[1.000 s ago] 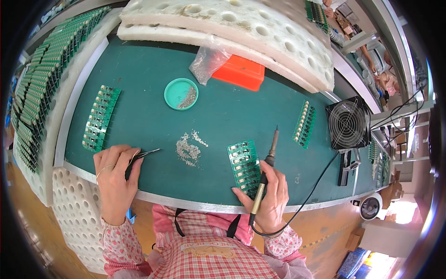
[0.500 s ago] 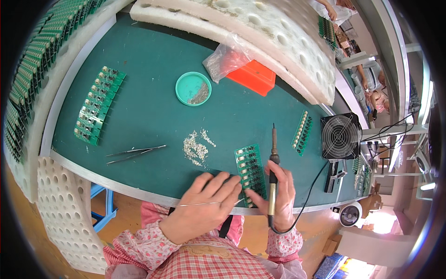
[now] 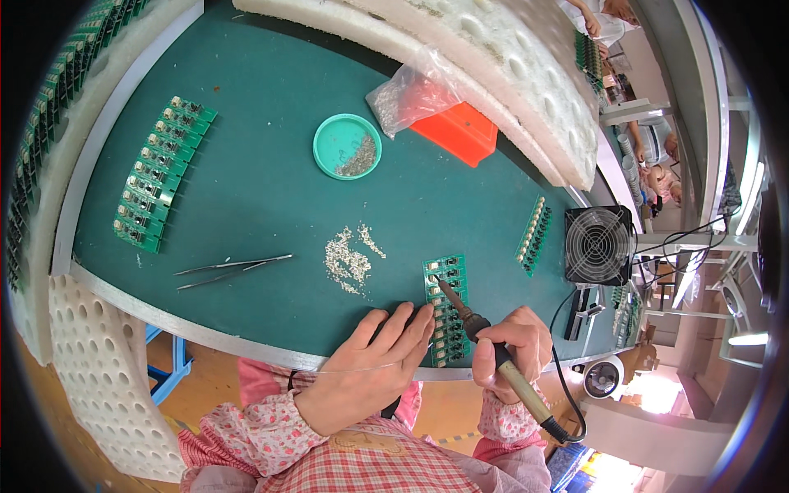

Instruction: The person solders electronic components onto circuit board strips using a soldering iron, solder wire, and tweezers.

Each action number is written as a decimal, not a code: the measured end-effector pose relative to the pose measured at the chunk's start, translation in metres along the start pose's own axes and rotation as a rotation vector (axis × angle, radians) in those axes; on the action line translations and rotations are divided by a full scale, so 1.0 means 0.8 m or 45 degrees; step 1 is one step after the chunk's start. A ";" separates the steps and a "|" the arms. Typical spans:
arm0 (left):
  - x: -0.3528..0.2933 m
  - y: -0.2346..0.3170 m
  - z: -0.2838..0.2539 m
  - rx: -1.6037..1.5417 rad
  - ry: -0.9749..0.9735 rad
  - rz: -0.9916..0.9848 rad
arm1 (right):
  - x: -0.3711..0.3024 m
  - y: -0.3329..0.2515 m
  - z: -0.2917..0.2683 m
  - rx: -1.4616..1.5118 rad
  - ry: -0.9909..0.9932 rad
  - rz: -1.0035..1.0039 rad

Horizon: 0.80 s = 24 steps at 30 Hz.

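My right hand [image 3: 519, 349] grips a soldering iron [image 3: 516, 380] by its handle. The iron slants up to the left, its tip over the upper part of a narrow green circuit board [image 3: 451, 329]. On the board sits a row of small white and black components. My left hand [image 3: 374, 361] lies at that board's left side, fingers curled and bunched. A thin solder wire [image 3: 345, 369] runs across this hand; its far end is hidden by the fingers. Left of the hands are a heap of tiny white parts [image 3: 347, 261] and metal tweezers [image 3: 234, 269].
A round green dish [image 3: 347, 119] of small parts stands beyond, beside a clear bag [image 3: 394, 99] and red bin [image 3: 460, 135]. More circuit boards [image 3: 164, 174] lie at left and right [image 3: 534, 236]. A fan [image 3: 599, 244] stands at right; white foam [image 3: 493, 49] lines the far edge.
My right hand has turned the soldering iron from upright to slanted, bringing its tip down to the circuit board. The left hand has shifted slightly at the board's left side.
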<state>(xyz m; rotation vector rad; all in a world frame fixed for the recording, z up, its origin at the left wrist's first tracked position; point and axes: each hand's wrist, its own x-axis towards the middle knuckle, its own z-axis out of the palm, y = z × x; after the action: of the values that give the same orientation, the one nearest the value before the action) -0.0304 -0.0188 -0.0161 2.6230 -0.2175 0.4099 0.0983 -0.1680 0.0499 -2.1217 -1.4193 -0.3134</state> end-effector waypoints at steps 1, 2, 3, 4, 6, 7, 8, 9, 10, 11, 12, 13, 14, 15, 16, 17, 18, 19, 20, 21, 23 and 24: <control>0.000 0.000 0.000 0.009 0.003 0.007 | 0.002 0.000 0.000 0.002 -0.012 -0.009; 0.000 0.000 0.000 0.018 0.006 0.015 | 0.004 0.000 0.001 0.005 -0.024 -0.018; 0.001 0.000 0.000 0.014 0.006 0.015 | 0.005 0.000 0.001 0.003 -0.027 -0.017; 0.000 -0.001 0.000 0.011 0.000 0.017 | 0.006 0.001 0.001 -0.008 -0.045 -0.025; 0.000 -0.001 -0.001 0.006 -0.006 0.018 | 0.009 0.001 0.002 -0.019 -0.065 -0.033; 0.000 -0.001 -0.001 0.002 -0.009 0.018 | 0.011 0.001 0.002 -0.029 -0.072 -0.042; 0.000 -0.002 -0.002 -0.002 -0.011 0.019 | 0.012 0.001 0.003 -0.038 -0.078 -0.051; 0.001 -0.002 -0.003 -0.004 -0.012 0.020 | 0.012 0.001 0.004 -0.040 -0.079 -0.049; 0.001 -0.002 -0.005 -0.009 -0.021 0.025 | 0.011 0.002 0.005 -0.039 -0.080 -0.049; 0.002 -0.003 -0.005 -0.014 -0.030 0.031 | 0.011 0.002 0.005 -0.038 -0.080 -0.050; 0.002 -0.003 -0.005 -0.015 -0.031 0.032 | 0.013 0.002 0.005 -0.039 -0.081 -0.048; 0.002 -0.003 -0.004 -0.021 -0.030 0.032 | 0.016 0.001 0.005 -0.056 -0.095 -0.069; 0.002 -0.003 -0.003 -0.027 -0.028 0.032 | 0.018 0.001 0.004 -0.073 -0.109 -0.090; 0.002 -0.003 -0.003 -0.026 -0.030 0.033 | 0.018 0.001 0.004 -0.072 -0.109 -0.088; 0.001 -0.002 -0.003 -0.033 -0.027 0.026 | 0.018 0.000 0.005 -0.066 -0.102 -0.088; 0.001 -0.002 -0.003 -0.039 -0.023 0.019 | 0.017 -0.001 0.006 -0.060 -0.095 -0.088; 0.001 -0.002 -0.003 -0.038 -0.026 0.020 | 0.016 -0.002 0.007 -0.059 -0.094 -0.086; 0.000 -0.002 -0.004 -0.031 -0.039 0.020 | 0.015 -0.003 0.008 -0.073 -0.102 -0.089; 0.000 -0.002 -0.004 -0.023 -0.053 0.019 | 0.013 -0.003 0.010 -0.087 -0.109 -0.092; 0.000 -0.002 -0.004 -0.023 -0.054 0.022 | 0.012 -0.005 0.011 -0.089 -0.108 -0.090; -0.001 -0.002 -0.002 -0.013 -0.054 0.020 | 0.011 -0.007 0.013 -0.118 -0.093 -0.093; -0.001 -0.001 -0.002 -0.011 -0.054 0.022 | 0.010 -0.009 0.014 -0.119 -0.091 -0.092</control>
<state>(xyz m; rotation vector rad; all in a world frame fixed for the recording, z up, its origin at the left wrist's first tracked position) -0.0311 -0.0174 -0.0156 2.6244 -0.2552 0.3587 0.0942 -0.1533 0.0469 -2.1790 -1.5527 -0.3412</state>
